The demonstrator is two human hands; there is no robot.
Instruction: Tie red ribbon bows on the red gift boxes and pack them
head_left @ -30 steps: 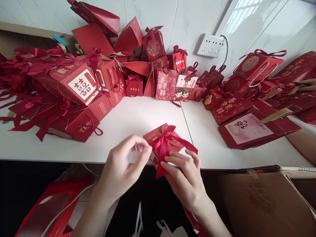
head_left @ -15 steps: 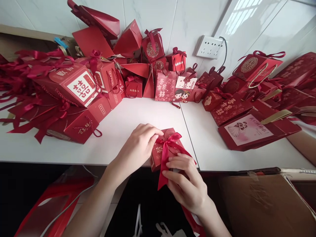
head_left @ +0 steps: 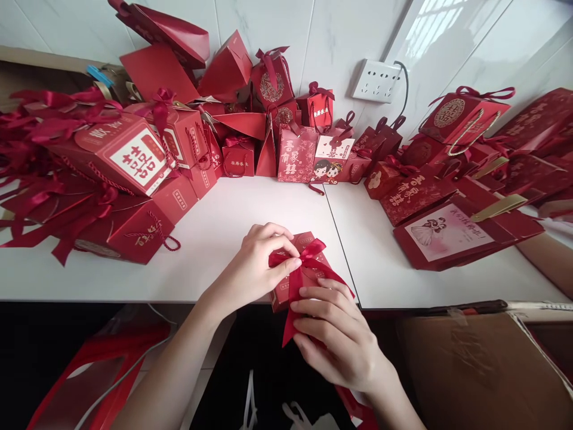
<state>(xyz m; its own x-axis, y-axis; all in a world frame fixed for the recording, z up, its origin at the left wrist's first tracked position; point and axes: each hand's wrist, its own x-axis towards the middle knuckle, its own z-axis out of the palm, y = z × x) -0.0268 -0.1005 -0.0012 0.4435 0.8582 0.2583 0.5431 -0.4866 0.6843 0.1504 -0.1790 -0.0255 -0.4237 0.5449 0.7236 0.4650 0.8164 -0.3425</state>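
A small red gift box (head_left: 308,239) with gold print lies at the table's front edge, topped by a red satin ribbon bow (head_left: 313,249). My left hand (head_left: 264,260) comes over its left side, thumb and forefinger pinched on the bow beside the knot. Across the box's front right corner lies my right hand (head_left: 335,334), its fingers apart and slightly bent. Their tips touch the ribbon tail that hangs past the front edge; the thumb is hidden. More red ribbon shows below my right wrist.
Red gift boxes (head_left: 138,155) with ribbons and cords are piled at the left, and more boxes (head_left: 295,155) line the wall. A red bag (head_left: 465,239) stands at the right, near another person's arm (head_left: 544,254). Below it is a cardboard box (head_left: 474,364).
My left thumb has moved right onto the bow near the knot, pinching it. My right fingers have shifted slightly left over the ribbon tail. The view has turned a little.
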